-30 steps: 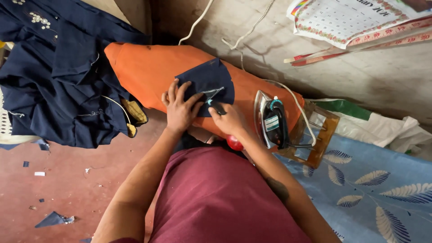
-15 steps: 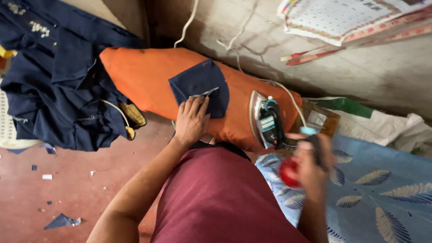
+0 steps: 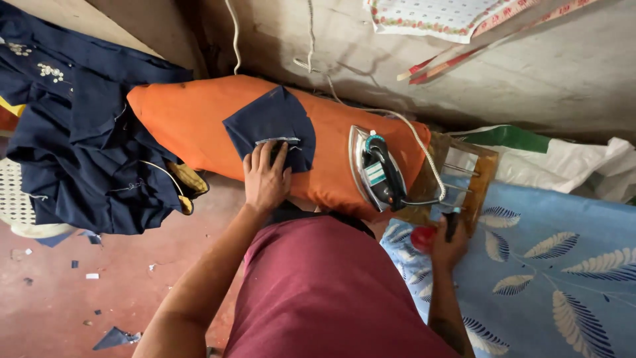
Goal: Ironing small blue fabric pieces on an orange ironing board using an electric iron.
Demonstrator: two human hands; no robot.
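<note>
My left hand [image 3: 266,178] lies flat on the near edge of a small dark blue fabric piece [image 3: 271,122], pressing it onto the orange padded ironing board [image 3: 192,122]. My right hand [image 3: 445,240] is down at the right over the blue leaf-print cloth [image 3: 550,265], closed around a small tool with a red part and a dark handle [image 3: 427,235]. An electric iron [image 3: 376,169] rests on the board's right end, between the two hands.
A pile of dark blue garments [image 3: 79,146] lies at the left. The iron's white cord [image 3: 404,126] runs up to the wall. A wooden-framed stand [image 3: 467,176] sits beyond the iron. Fabric scraps [image 3: 114,338] dot the red floor.
My right hand left the fabric piece, swung right past the iron holding the red-tipped tool, and now sits lower on the leaf-print cloth. My left hand stayed on the fabric.
</note>
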